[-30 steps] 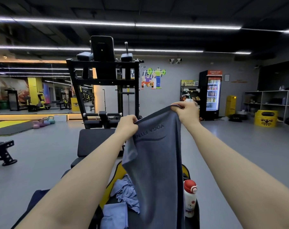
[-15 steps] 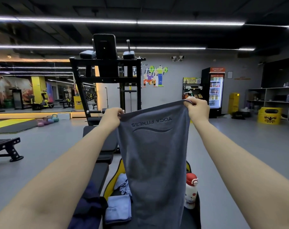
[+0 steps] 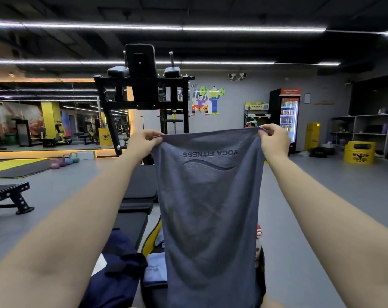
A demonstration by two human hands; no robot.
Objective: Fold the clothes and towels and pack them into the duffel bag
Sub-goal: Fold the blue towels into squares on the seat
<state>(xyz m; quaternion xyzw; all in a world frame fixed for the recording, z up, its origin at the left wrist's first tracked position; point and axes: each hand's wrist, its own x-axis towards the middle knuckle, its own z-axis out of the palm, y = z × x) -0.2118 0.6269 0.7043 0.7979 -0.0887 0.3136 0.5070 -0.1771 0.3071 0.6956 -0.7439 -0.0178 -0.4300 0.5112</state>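
- The left hand point(image 3: 144, 142) pinches one top corner of the long grey-blue microfibre towel point(image 3: 210, 207), thumb and fingers curled over the hem, arm stretched forward at about chest height.
- Compared with a second ago, the two hands have drawn well apart, so the towel's top edge, which was bunched between them, is now pulled nearly taut and the cloth hangs flat and full-width (the printed lettering reads mirrored, so its face points away from the person).
- That suggests the towel is now squared up and ready for its first fold; folding itself has not begun.
- Below, a crumpled dark navy garment point(image 3: 119, 263) lies on the black padded bench point(image 3: 133, 225) to the left, still unfolded.
- Just beside it sits the black duffel bag with yellow trim point(image 3: 152, 236), open, with a folded light-blue cloth point(image 3: 155, 271) inside; the hanging towel hides most of the bag.
- A white bottle with a red cap point(image 3: 258, 237) peeks out past the towel's right edge.
- The right hand point(image 3: 275, 138) pinches the opposite top corner in the same way, fingers closed on the hem.
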